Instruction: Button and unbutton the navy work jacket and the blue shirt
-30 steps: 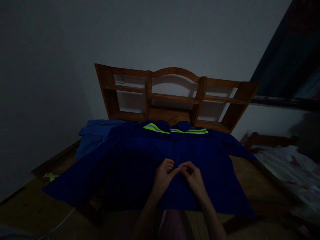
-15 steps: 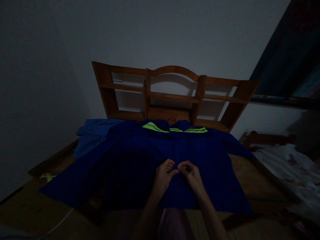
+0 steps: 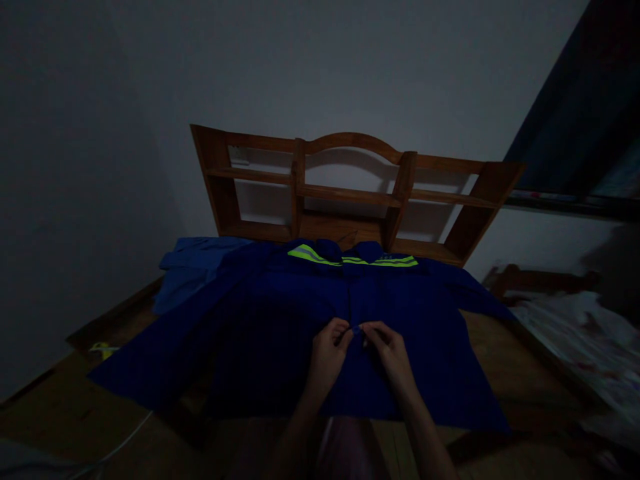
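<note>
Both the left hand and right hand pinched the front placket of the blue jacket, which lay spread across the wooden bed.

Your fingertips bunched at the jacket front, what they pinch too small and dim to tell, both forearms cut off at six o'clock, pale bedding at three o'clock blurred, yellow scrap at nine o'clock unreadable
</note>
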`<state>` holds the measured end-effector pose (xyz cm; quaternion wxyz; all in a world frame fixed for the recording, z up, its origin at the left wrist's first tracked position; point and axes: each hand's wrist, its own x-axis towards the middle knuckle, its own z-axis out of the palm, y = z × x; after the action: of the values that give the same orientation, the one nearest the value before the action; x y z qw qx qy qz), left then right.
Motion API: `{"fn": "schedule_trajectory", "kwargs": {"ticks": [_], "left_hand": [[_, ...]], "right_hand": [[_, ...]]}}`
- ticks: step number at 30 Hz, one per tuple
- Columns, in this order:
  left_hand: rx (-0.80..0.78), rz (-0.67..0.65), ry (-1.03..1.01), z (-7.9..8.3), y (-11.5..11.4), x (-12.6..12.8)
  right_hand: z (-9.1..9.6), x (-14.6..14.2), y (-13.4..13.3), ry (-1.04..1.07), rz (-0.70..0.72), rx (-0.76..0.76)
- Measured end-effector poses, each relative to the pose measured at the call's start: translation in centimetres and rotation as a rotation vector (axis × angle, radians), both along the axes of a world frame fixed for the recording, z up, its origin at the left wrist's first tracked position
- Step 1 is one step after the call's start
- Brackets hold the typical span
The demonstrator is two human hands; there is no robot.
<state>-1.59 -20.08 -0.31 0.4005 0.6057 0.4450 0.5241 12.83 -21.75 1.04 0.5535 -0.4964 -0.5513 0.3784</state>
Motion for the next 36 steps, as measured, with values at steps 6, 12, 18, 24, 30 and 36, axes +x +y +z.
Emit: {"fn": "schedule_trajectory", "kwargs": {"ticks": [6,12,18,24,30,36], "left_hand": [[0.001,-0.012,0.009,-0.3,0.0,-0.1],[-0.024,-0.046,0.007,-0.3,0.1,-0.1],[-0.034,-0.091,-0.037,-0.4,0.6,-0.4],[-0.059,-0.128,-0.097,-0.1,0.8,-0.7],[-0.065,-0.148,-0.103,0.4,0.7,-0.7],[-0.065,-0.165,-0.095,0.6,0.6,-0.7]], "right_hand": [[0.4,0.0,-0.4,-0.038,-0.033,-0.003],[-0.1,0.0,-0.2,-0.037,-0.066,-0.001],[0.3,0.0,-0.5,-0.047,-0.036,-0.009],[1.0,-0.3,-0.7,-0.096,0.042,0.061],[0.7,-0.2,-0.6,-0.118,0.029,0.077],[0.7,-0.2,-0.6,-0.139,-0.047,0.101]]}}
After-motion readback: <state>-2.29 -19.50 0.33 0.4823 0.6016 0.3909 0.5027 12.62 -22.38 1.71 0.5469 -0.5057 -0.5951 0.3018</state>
